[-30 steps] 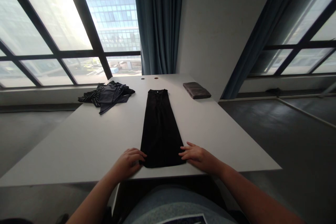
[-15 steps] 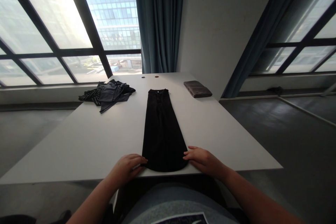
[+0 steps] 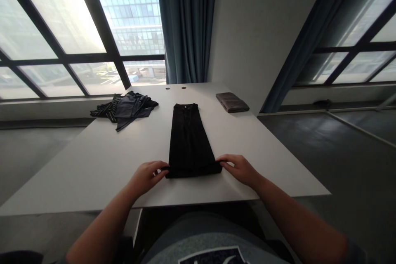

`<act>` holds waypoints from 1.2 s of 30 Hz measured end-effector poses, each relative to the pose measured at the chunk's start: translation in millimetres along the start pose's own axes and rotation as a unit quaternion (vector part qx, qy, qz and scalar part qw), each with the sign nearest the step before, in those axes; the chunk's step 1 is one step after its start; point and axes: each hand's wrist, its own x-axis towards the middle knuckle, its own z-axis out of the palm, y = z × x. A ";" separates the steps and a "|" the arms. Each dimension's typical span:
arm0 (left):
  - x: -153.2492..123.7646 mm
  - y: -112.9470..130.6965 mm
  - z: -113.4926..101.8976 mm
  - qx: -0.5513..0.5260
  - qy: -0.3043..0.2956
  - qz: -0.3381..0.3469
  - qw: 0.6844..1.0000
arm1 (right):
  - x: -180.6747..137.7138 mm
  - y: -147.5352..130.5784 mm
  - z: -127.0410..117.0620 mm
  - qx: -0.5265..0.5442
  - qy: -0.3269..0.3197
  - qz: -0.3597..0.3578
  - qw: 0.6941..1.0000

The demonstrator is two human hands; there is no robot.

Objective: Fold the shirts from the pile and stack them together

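Note:
A long black garment, folded into a narrow strip, lies lengthwise down the middle of the white table. Its near end is turned up and over toward the far end. My left hand pinches the left corner of that turned end. My right hand pinches the right corner. Both hands sit on the tabletop at the fold.
A heap of dark and striped clothes lies at the table's far left. A folded grey-brown cloth sits at the far right. Two cable holes mark the far edge. Windows and blue curtains stand behind; bare floor lies to the right.
Both hands took hold of the garment's near end and carried it away from me, folding it over. The strip now looks shorter.

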 end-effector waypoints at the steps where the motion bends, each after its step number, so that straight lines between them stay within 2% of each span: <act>1: 6.9 -2.8 -2.6 0.004 0.006 0.000 1.000 | 6.7 -0.5 -2.1 -0.002 0.002 0.002 1.000; 8: 59.7 -28.0 -13.4 0.014 0.022 -0.027 0.999 | 54.8 16.0 -11.6 0.004 0.013 0.018 1.000; 12: 82.8 -46.5 -5.9 0.013 0.006 -0.056 0.998 | 78.3 38.3 -6.6 0.000 -0.014 0.068 0.998; 16: 97.0 -63.5 9.3 0.020 -0.020 -0.077 0.997 | 89.0 56.6 4.7 -0.039 -0.018 0.080 0.996; 24: 99.5 -90.1 35.3 0.073 -0.008 -0.126 0.989 | 92.4 74.2 20.2 -0.112 0.017 0.072 0.991; 30: 97.0 -88.6 40.7 0.096 0.029 -0.136 0.986 | 93.7 79.3 27.8 -0.172 0.039 0.047 0.983; 36: 98.8 -89.0 44.1 0.103 0.026 -0.151 0.983 | 93.4 83.5 31.4 -0.183 0.064 0.056 0.979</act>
